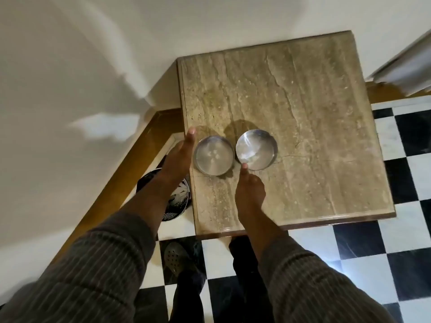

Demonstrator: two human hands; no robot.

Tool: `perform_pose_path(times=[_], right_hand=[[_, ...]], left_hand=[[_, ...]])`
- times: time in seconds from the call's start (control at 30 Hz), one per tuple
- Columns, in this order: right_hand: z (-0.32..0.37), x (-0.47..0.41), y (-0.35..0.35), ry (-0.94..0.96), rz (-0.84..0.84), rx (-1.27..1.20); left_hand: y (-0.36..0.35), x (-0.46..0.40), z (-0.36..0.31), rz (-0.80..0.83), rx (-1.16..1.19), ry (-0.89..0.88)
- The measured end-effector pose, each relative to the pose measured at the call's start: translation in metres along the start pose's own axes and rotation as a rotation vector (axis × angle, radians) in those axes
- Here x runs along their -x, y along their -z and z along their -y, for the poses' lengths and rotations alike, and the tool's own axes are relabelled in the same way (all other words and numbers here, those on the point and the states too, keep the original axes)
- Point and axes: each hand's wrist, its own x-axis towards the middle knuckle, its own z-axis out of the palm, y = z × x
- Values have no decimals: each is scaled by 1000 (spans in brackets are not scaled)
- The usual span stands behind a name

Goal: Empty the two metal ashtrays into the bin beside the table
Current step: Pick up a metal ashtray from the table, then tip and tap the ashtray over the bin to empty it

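A: Left hand (178,157)?
B: Flat, fingers straight, empty, just left of one round shiny metal ashtray (214,155).
A: Right hand (249,190)?
B: Fingertip on the near rim of the second round metal ashtray (256,149); grip unclear.
A: Bin?
B: Dark round bin (177,199), under the left forearm, beside the beige stone table (314,136).

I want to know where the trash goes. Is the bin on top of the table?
No, the bin stands on the floor beside the table, partly hidden under the left hand's arm.
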Motion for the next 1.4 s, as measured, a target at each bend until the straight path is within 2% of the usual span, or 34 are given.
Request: perform_pose_path(times=[0.13, 0.27, 0.4, 0.57, 0.67, 0.77, 1.0, 1.13, 1.2, 1.3, 1.4], right_hand=[[7, -18, -34, -59, -20, -173], [10, -30, -58, -53, -43, -140], [7, -30, -69, -87, -39, -81], [-5, -13, -75, -169, 211, -194], [-7, 0, -76, -167, 382, -230], [-8, 11, -87, -50, 503, -187], [9, 25, -114, 495, 592, 48], [11, 29, -135, 717, 564, 205], [7, 29, -143, 822, 605, 257], [-6, 25, -152, 1020, 685, 484], [-11, 16, -147, 1139, 686, 646]], left_hand=[[-14, -40, 18, -14, -4, 112], [-25, -64, 40, 34, 6, 127], [-22, -58, 58, -66, 58, 118], [21, -31, 92, 14, 189, 126], [54, -31, 109, -12, 171, 330], [95, -47, 121, 170, 210, 592], [134, -93, 118, 579, -58, 708], [141, -105, 119, 756, -297, 611], [146, -102, 128, 754, -357, 507], [143, -86, 161, 512, -499, 229], [135, -62, 218, 212, -787, -225]])
